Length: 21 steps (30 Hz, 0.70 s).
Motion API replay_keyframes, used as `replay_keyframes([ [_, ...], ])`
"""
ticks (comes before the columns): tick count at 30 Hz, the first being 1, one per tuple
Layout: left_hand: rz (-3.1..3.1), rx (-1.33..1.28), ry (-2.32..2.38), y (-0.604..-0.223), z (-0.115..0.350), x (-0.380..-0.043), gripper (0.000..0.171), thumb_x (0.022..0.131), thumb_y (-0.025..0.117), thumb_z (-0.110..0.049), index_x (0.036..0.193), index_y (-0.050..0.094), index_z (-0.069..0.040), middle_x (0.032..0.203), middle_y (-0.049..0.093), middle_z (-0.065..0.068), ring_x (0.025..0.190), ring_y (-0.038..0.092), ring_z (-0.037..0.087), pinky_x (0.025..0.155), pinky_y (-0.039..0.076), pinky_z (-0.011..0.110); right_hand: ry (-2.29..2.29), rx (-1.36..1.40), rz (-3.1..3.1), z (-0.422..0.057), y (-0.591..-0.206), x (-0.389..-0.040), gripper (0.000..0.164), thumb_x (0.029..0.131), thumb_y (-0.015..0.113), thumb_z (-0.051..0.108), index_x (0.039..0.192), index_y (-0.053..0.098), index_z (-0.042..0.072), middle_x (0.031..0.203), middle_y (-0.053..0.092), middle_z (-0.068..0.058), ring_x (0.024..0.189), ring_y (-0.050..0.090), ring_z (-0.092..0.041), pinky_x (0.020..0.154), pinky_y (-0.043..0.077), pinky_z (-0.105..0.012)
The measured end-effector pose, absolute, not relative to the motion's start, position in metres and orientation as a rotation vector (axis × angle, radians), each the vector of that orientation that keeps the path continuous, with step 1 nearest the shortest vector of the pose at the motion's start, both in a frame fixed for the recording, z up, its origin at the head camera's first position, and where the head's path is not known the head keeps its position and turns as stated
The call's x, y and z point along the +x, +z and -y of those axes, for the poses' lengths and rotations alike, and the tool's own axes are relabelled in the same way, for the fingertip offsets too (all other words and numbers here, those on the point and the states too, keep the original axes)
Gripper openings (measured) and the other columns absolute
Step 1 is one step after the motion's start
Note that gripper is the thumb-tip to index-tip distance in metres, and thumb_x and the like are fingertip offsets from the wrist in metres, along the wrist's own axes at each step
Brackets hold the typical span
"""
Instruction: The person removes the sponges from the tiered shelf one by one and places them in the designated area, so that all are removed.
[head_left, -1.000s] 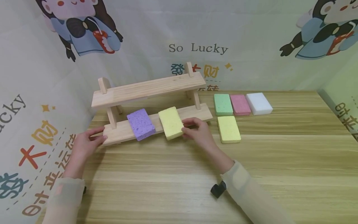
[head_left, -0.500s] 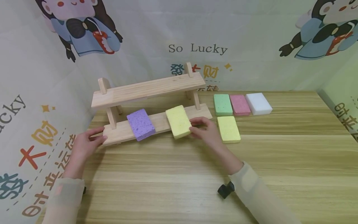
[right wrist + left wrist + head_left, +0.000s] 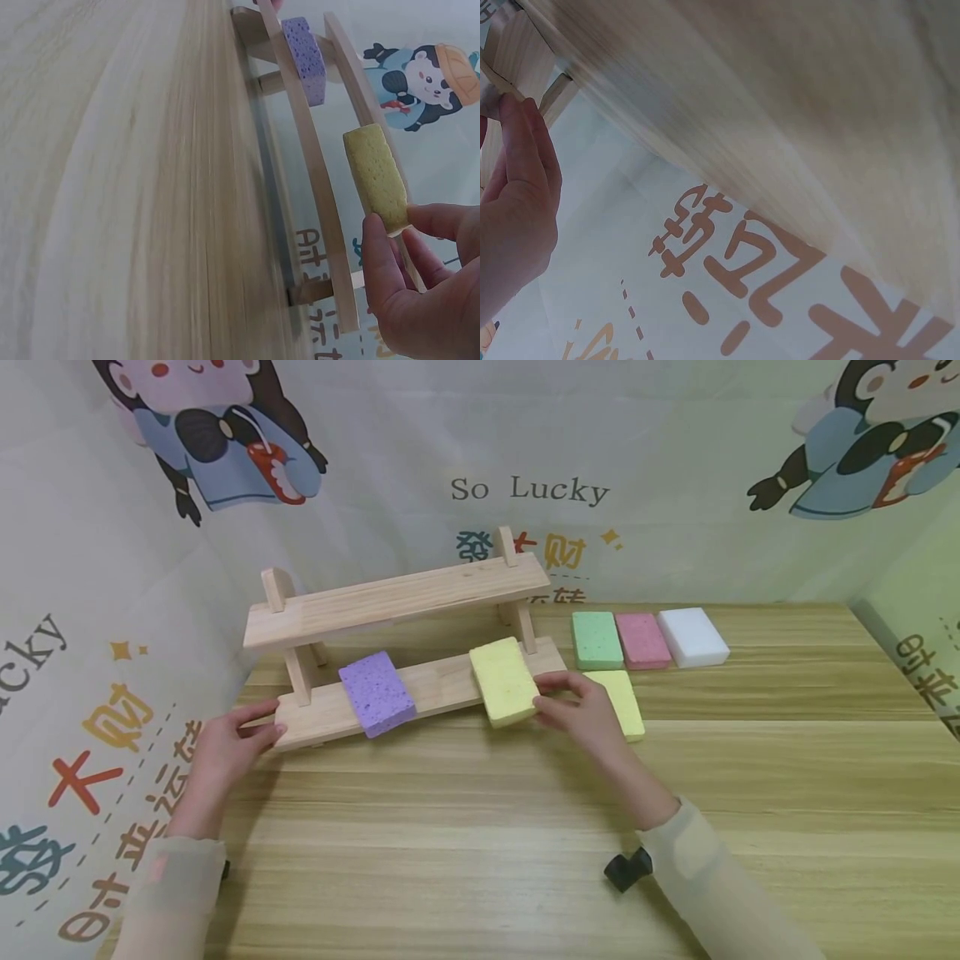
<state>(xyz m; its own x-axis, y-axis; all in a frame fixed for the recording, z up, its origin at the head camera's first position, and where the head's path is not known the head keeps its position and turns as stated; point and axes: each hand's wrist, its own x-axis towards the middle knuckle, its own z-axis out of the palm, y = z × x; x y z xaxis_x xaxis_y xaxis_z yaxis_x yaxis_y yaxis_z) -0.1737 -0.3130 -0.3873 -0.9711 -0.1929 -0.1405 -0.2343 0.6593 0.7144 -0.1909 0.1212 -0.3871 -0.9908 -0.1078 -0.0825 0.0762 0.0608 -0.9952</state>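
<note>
At the left end of a two-tier wooden shelf rack (image 3: 397,599), my left hand (image 3: 225,752) grips the lower board between thumb and fingers; the left wrist view shows the fingertips on the wood. My right hand (image 3: 588,710) pinches a yellow sponge (image 3: 505,681) by its right edge. In the right wrist view this yellow sponge (image 3: 375,180) is held off the lower board (image 3: 311,154), near its right end. A purple sponge (image 3: 377,693) lies tilted on the lower board, left of the middle. Behind my right hand, a second yellow sponge (image 3: 626,706) on the table is partly hidden.
Right of the rack, a green sponge (image 3: 597,641), a pink sponge (image 3: 642,641) and a white sponge (image 3: 694,637) lie in a row on the wooden table (image 3: 420,843). Printed cloth (image 3: 660,435) hangs behind and at both sides.
My right hand has moved right along the lower board with the yellow sponge, from near the purple sponge toward the right support. The left hand and the rack have stayed put.
</note>
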Motion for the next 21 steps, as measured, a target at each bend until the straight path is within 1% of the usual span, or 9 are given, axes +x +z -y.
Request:
replay_keyframes([
  [7,-2.82,-0.353,1.195,-0.386,0.314,-0.173,0.052,0.1,0.061,-0.026,0.146,0.049,-0.003,0.135,0.058,0.03,0.077,0.048,-0.02,0.067,0.044,0.007,-2.092,-0.027,-2.183,-0.13,-0.387,-0.191,0.038,0.093,0.064,-0.001,0.13,0.056,-0.01,0.123,0.057,-0.018,0.085,0.067,-0.001,0.082,0.058,-0.022],
  [15,-2.828,-0.352,1.206,-0.387,0.313,-0.173,0.051,0.1,0.061,-0.025,0.145,0.05,-0.003,0.139,0.056,0.028,0.081,0.047,-0.018,0.067,0.045,0.006,-2.105,0.007,-2.183,-0.14,-0.386,-0.19,0.039,0.093,0.063,0.0,0.131,0.055,-0.009,0.119,0.058,-0.01,0.084,0.067,-0.001,0.082,0.058,-0.023],
  [21,-2.834,-0.362,1.185,-0.387,0.313,-0.173,0.051,0.1,0.061,-0.025,0.145,0.05,-0.004,0.136,0.058,0.03,0.08,0.048,-0.017,0.067,0.045,0.007,-2.08,0.005,-2.205,-0.15,-0.386,-0.189,0.04,0.095,0.063,0.002,0.133,0.054,-0.008,0.124,0.056,-0.011,0.082,0.067,-0.002,0.082,0.058,-0.022],
])
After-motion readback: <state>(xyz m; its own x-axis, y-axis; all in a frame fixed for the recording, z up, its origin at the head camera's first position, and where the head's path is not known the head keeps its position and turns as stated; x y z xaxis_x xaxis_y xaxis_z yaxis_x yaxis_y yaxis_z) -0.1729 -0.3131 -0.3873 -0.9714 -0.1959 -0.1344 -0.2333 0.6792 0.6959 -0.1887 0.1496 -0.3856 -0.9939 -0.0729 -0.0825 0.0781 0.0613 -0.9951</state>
